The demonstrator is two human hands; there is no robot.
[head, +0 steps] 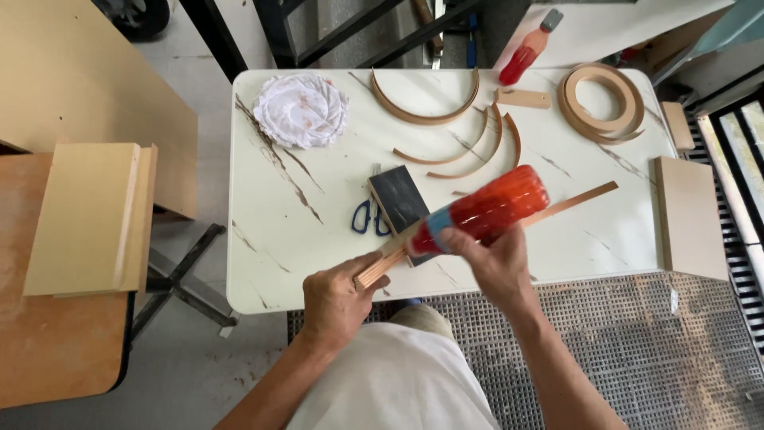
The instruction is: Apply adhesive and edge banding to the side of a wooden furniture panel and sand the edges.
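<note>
On the white marbled table [302,263], near its front edge, the left hand [338,299] is clamped on the end of a thin wooden strip [569,203]; the right hand [493,259] grips a tilted red glue bottle [485,211] over it. This looks like gluing; steady, even squeezing is needed.

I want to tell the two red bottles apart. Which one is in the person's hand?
The large red bottle, tilted over the wooden strips, is gripped by the right hand. The smaller red bottle lies untouched at the table's far edge.

Bright, even daylight; white table [318,239] slightly glaring, shadows soft. Sharp at centre, mild wide-angle bending at edges. No motion blur.
</note>
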